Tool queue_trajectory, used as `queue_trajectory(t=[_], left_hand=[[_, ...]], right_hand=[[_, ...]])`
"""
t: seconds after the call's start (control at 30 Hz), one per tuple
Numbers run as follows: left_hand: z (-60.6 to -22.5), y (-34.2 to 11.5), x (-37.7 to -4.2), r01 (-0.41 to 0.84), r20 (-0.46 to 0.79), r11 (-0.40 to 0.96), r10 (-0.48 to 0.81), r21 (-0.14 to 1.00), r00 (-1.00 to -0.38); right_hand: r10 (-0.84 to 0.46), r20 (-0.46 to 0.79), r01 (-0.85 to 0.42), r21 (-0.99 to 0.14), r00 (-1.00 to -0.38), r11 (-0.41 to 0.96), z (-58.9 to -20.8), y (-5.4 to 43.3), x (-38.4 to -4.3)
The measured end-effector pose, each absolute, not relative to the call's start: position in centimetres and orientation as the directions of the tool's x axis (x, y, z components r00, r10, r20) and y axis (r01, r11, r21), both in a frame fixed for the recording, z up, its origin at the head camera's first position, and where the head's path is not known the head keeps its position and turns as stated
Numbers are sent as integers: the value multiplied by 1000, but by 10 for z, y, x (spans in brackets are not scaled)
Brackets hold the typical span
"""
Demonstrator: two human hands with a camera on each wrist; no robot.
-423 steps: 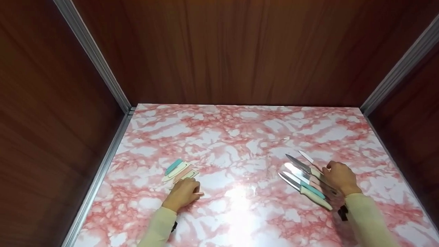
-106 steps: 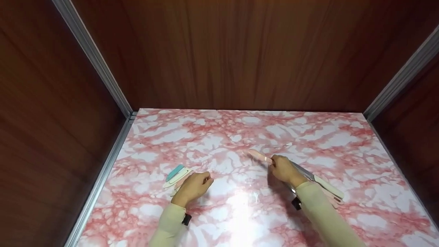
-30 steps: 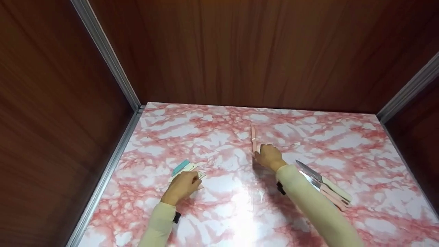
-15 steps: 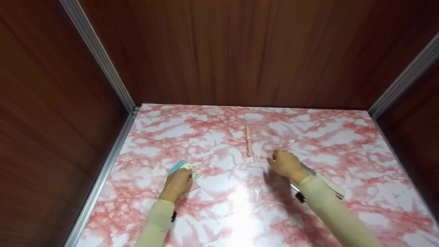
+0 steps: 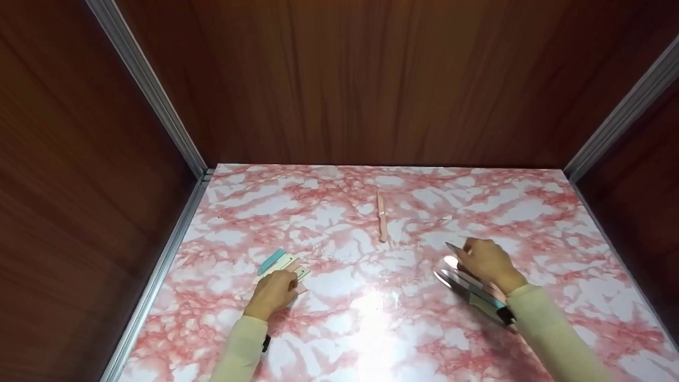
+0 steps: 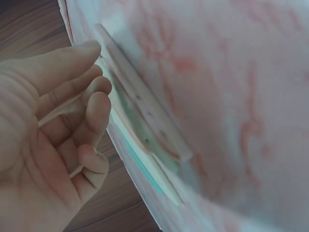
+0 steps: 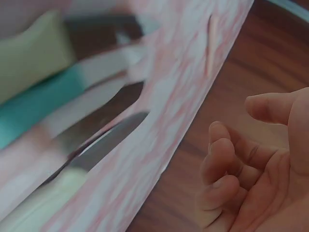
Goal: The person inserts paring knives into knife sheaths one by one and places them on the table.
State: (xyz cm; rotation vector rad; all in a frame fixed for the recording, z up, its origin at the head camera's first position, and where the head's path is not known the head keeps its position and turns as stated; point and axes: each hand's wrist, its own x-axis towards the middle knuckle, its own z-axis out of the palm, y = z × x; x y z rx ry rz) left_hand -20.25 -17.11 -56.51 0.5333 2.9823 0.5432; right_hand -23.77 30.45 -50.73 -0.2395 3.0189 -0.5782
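The head view shows a flat surface with red, pink and white swirls, a bit like marble. Three brown walls that look like wood stand around it: the back wall, the left wall and the right wall. Grey metal strips run up the two back corners, and a bright patch of light shines on the near part of the surface. On the left lies a small heap of knife covers in teal, cream and pink. The left hand is close over them, and the left wrist view shows its fingers softly bent with nothing in them. On the right, bare knives lie side by side. The right wrist view shows a teal-handled knife and a pink-handled knife in the middle, with a cream-handled knife on each outer side. The right hand is over these knives, its thumb apart from its loosely bent fingers, grasping nothing. One lone pink knife lies farther back, near the middle, with its handle toward the person. Both sleeves are pale yellow.
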Motion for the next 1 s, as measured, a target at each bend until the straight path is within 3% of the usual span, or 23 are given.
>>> queue_trajectory(t=[0.47, 1.0], left_hand=[[-570, -169, -193, 296, 4, 865, 322, 406, -947], [-571, -165, -192, 259, -18, 885, 288, 387, -958]], right_hand=[[-103, -45, -79, -379, -994, 922, -519, 360, -221], [-260, -38, -228, -375, -965, 899, -540, 386, -203]])
